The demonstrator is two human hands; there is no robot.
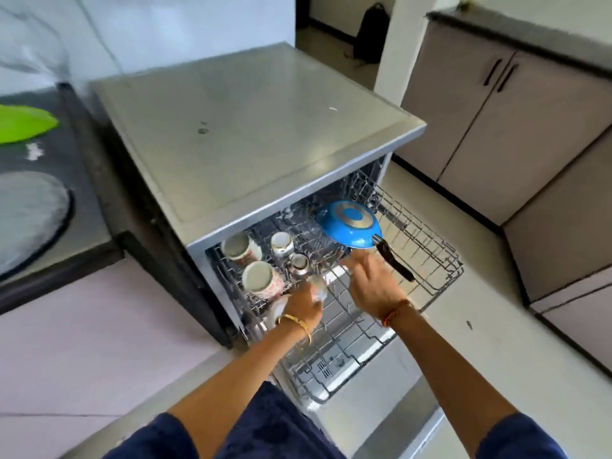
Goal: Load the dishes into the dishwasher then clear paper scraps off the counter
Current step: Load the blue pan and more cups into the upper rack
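The dishwasher (251,134) stands open with its wire rack (427,260) pulled out over the lowered door. In the rack lie a blue pan (347,223) turned bottom up with a black handle, two patterned mugs (238,246) (260,276), a small white cup (282,243) and a steel cup (299,261). My left hand (303,306) grips a clear glass (318,286) over the rack's left side. My right hand (371,279) hovers above the rack's middle with fingers spread, just below the pan and holding nothing.
On the dark counter (82,180) at left lie a green plate (23,124), a round grey disc (29,217) and a white paper scrap (33,150). Brown cabinets (496,120) line the right. Light tiled floor (470,313) surrounds the dishwasher door.
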